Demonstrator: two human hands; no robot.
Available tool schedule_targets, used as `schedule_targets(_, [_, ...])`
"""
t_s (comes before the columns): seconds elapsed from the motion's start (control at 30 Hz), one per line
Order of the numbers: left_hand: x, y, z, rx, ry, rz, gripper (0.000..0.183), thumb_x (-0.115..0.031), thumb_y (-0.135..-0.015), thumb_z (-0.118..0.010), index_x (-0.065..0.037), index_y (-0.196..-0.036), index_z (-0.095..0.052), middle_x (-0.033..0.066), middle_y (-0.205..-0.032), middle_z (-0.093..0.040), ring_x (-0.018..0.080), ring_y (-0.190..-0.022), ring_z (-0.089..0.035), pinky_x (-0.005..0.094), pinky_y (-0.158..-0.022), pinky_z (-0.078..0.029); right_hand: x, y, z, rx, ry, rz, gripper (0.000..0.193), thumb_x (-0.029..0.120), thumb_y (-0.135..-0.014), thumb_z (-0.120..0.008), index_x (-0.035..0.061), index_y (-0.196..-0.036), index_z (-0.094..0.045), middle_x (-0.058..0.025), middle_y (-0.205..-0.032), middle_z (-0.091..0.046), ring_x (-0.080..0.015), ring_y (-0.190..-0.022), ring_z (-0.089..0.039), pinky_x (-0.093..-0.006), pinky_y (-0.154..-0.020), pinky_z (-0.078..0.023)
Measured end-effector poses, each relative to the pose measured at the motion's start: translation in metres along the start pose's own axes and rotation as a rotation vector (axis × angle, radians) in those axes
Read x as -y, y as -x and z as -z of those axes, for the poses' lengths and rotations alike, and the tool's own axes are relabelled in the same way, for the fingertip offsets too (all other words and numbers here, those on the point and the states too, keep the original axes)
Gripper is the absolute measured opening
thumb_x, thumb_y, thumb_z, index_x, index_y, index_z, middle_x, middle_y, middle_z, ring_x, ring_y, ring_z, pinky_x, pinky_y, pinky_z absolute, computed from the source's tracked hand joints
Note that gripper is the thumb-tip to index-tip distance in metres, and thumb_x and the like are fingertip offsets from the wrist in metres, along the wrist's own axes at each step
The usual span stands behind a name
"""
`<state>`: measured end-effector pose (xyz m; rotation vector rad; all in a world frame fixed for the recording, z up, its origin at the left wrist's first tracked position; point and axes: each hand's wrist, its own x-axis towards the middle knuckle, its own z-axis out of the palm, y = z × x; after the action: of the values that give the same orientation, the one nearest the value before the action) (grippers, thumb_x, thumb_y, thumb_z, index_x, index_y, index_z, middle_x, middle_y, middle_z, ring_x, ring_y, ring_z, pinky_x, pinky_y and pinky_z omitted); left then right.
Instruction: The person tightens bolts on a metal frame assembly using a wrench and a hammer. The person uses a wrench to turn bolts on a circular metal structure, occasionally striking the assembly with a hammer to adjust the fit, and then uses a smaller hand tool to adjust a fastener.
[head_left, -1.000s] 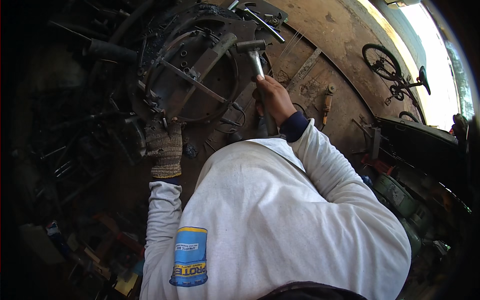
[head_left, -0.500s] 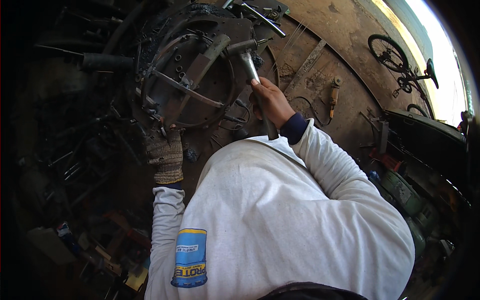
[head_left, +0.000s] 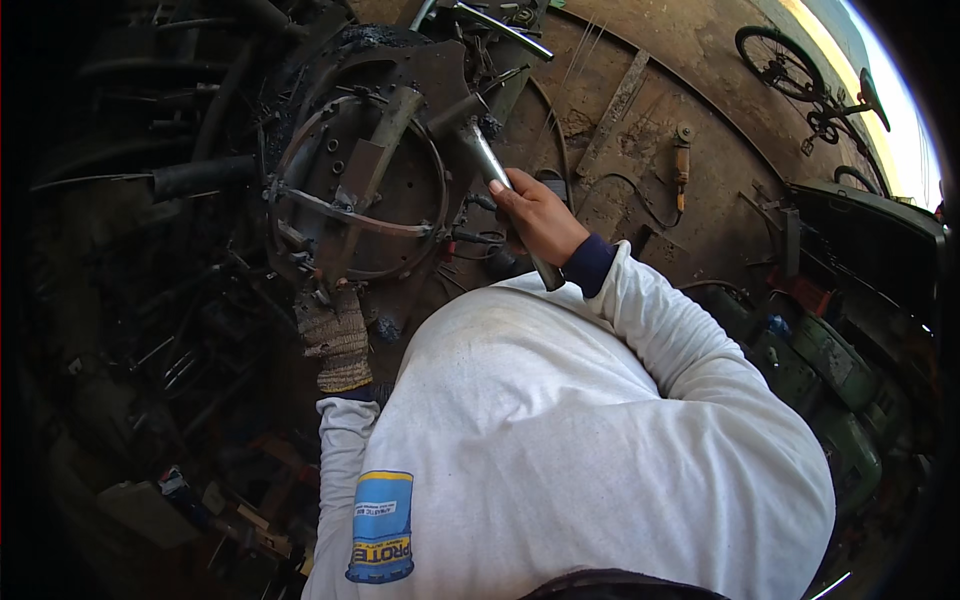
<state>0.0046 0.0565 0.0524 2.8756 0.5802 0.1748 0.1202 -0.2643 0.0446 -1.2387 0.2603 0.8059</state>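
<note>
The right hand (head_left: 535,215), fingers clamped on the hammer (head_left: 480,150), has swung it down onto the round metal frame (head_left: 355,190) (head now touching), which the gloved left hand (head_left: 335,335) grips at its lower edge.

Bicycle (head_left: 800,75), angle grinder (head_left: 682,165) nearby

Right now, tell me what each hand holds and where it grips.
Right hand grips the hammer mid-handle. Gloved left hand holds the round metal frame at its lower rim.

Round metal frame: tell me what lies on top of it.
On the round metal frame lie a thin curved rod and the hammer head. The gloved left hand covers its lower edge.
</note>
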Motion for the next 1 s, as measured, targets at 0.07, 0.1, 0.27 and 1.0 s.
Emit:
schedule_targets(0.07, [-0.006, 0.000, 0.007, 0.016, -0.009, -0.004, 0.055, -0.046, -0.085, -0.068, -0.003, -0.119, -0.062, 0.0216, -0.114, -0.062, 0.0404, -0.105, -0.060, 0.0501, -0.089, -0.048, -0.004, -0.002, 0.010, 0.010, 0.013, -0.028, 0.035, 0.035, -0.104, -0.048, 0.0034, -0.118, -0.054, -0.0008, -0.072, -0.049, -0.0097, -0.059, -0.048, -0.0279, -0.050, -0.043])
schedule_targets(0.1, [-0.008, 0.000, 0.010, 0.021, -0.006, -0.001, 0.056, -0.045, -0.086, -0.067, -0.003, -0.121, -0.060, 0.0236, -0.113, -0.062, 0.0416, -0.104, -0.060, 0.0507, -0.088, -0.048, -0.005, -0.003, 0.016, 0.025, 0.080, 0.006, 0.035, 0.034, -0.103, -0.049, 0.0024, -0.117, -0.054, -0.0017, -0.073, -0.052, -0.0103, -0.060, -0.049, -0.0293, -0.052, -0.043])
schedule_targets(0.27, [-0.002, -0.002, 0.029, 0.211, -0.233, -0.034, 0.055, -0.043, -0.085, -0.068, -0.001, -0.119, -0.060, 0.0225, -0.113, -0.063, 0.0422, -0.103, -0.061, 0.0502, -0.087, -0.050, 0.016, -0.014, 0.039, 0.088, 0.261, 0.031, 0.035, 0.033, -0.102, -0.051, 0.0000, -0.112, -0.057, -0.0054, -0.074, -0.057, -0.0132, -0.063, -0.052, -0.0333, -0.059, -0.043])
schedule_targets(1.0, [-0.199, -0.262, 0.069, 0.614, -0.392, 0.124, 0.040, -0.033, -0.088, -0.068, -0.007, -0.118, -0.066, 0.0144, -0.108, -0.069, 0.0271, -0.101, -0.066, 0.0370, -0.090, -0.050, 0.088, -0.072, 0.100, 0.451, 0.657, 0.026, 0.035, 0.035, -0.099, -0.055, -0.0001, -0.098, -0.055, -0.0222, -0.072, -0.063, -0.0417, -0.069, -0.063, -0.0485, -0.064, -0.046])
